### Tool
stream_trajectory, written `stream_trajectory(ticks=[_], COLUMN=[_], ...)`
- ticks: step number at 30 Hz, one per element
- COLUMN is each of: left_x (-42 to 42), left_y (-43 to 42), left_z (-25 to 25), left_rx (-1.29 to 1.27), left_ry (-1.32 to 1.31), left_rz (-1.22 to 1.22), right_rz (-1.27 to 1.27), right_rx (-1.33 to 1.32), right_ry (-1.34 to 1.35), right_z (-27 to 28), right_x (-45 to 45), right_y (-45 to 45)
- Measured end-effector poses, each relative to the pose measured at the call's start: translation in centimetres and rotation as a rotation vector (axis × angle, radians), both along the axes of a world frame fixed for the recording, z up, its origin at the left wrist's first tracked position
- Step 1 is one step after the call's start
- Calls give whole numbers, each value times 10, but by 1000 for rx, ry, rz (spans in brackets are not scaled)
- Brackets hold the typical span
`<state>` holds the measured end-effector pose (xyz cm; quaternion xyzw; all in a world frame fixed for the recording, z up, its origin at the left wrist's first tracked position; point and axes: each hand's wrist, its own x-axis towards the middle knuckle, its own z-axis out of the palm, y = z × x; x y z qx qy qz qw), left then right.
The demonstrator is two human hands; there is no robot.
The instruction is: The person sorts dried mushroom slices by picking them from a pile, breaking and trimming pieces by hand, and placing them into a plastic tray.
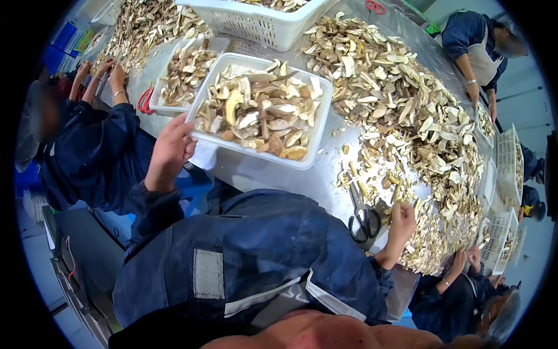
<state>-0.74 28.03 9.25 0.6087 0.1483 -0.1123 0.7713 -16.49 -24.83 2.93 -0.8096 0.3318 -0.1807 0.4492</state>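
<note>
My left hand (171,146) grips the left corner of a white plastic tray (317,136), which holds sliced mushrooms (279,109). The tray is tilted and its left side overlaps a second tray. On the right, my right hand (401,225) has its fingers pinched together at the near edge of the scattered slices; what they hold, if anything, is too small to name. Just left of that hand lie black-handled scissors (364,224), their blades pointing away from me. A large pile of sliced mushrooms (401,99) spreads beyond, over the metal table (334,168).
A second tray (168,107) of slices and red-handled scissors (145,100) lie at the left. A white perforated basket (256,28) stands at the back. Co-workers (96,145) (474,49) sit or stand around the table. More baskets (501,238) are at the far right.
</note>
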Motion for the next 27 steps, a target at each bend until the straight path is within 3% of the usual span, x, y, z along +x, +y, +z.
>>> stream_trajectory(ticks=[7, 13, 16, 19, 21, 23, 27], left_x=[4, 72, 145, 217, 252, 327, 473], left_y=[24, 83, 124, 105, 72, 52, 72], left_z=[67, 112, 132, 167, 182, 198, 214], left_rx=[-46, -18, -76, -22, 250, 125, 489], left_ry=[-159, -207, -261, -384, -652, -548, -438], left_rz=[112, 155, 32, 56, 5, 200, 42], right_rz=[6, 24, 37, 54, 31, 15, 28], right_rx=[67, 96, 133, 127, 163, 166, 183], right_ry=[-39, -54, -51, -41, -48, -49, -43], right_z=[-5, -3, -6, -7, -8, -5, 8], right_x=[-1, -2, -3, -5, -5, -4, -2], right_y=[-1, 0, -1, -4, -4, -3, 4])
